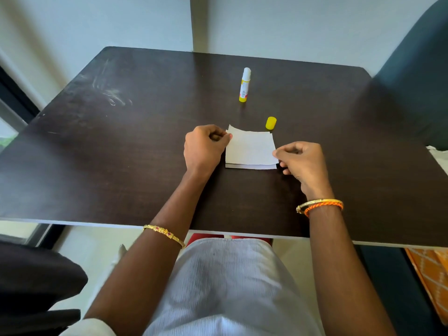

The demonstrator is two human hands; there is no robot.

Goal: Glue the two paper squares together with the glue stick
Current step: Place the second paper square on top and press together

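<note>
Two white paper squares lie stacked in the middle of the dark table. The upper square (251, 147) sits slightly askew over the lower square (249, 166), whose near edge peeks out. My left hand (204, 147) pinches the upper square's far left corner. At the near right corner, my right hand (301, 162) pinches the same sheet. The glue stick (244, 84) stands upright and uncapped farther back, its white glue exposed. Its yellow cap (270, 123) lies just beyond the papers' far right corner.
The dark wooden table (121, 154) has its near edge close to my lap. A dark chair back (417, 81) stands at the right, and a black seat (36, 282) sits at the lower left. Pale walls rise behind the table.
</note>
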